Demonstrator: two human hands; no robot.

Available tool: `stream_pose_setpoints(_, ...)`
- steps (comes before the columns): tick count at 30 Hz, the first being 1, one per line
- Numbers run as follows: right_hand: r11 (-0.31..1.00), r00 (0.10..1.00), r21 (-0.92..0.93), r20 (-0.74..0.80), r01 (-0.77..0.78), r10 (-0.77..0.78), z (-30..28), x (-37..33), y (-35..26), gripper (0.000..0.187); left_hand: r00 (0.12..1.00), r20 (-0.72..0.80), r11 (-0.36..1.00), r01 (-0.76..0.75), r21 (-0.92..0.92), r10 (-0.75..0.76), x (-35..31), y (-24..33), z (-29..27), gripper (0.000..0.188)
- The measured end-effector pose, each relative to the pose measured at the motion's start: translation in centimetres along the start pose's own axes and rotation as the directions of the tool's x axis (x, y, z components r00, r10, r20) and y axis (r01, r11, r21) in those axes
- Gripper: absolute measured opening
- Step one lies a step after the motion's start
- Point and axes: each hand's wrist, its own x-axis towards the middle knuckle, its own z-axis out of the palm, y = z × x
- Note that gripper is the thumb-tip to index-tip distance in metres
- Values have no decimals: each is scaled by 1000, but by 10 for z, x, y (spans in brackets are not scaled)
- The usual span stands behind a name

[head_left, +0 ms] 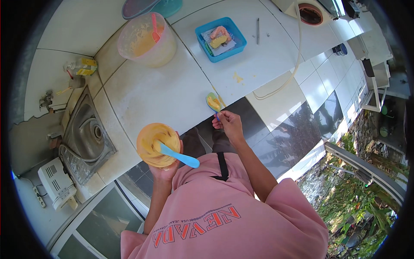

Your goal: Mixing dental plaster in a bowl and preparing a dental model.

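My left hand (pixel 164 171) grips an orange-yellow bowl (pixel 145 140) from beneath and along its side. Creamy yellow mixture is smeared over the inside of the bowl, and a light-blue spatula (pixel 183 159) leans in it with its handle over the rim. In my right hand (pixel 229 125) is a small spoon (pixel 217 113), pinched by its blue handle between thumb and fingers. Yellow mixture (pixel 213 102) lies in its greenish head, which hovers by the counter's front edge. A streak and smears of yellow mixture (pixel 237 77) mark the white tiled counter (pixel 151 95) nearby.
A blue tray (pixel 242 42) at the back holds pink and yellow lumps. Left of it stands a translucent pink tub (pixel 168 51) with a red-pink spatula (pixel 155 34). A metal sink (pixel 84 129) is at the left. A pale hose (pixel 297 56) hangs over the counter at the right.
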Motion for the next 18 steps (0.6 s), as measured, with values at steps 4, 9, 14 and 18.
stream_pose_setpoints(4,987,989,123,117,-106,92,-2,-12,-12,20,1000,-6,1000,-4,13,5,-1,1,-1,61)
stream_pose_setpoints(9,788,906,462,313,-406,283,-15,-6,1,17,1000,8,1000,13,1,-13,-2,1,-2,61)
stream_pose_setpoints(14,820,910,442,356,-364,211,-13,-2,1,16,999,31,1000,10,7,-10,-2,2,-5,60)
stream_pose_setpoints(18,924,962,298,197,-241,188,-1,-13,-7,18,1000,28,1000,2,-6,-2,-3,4,-6,60)
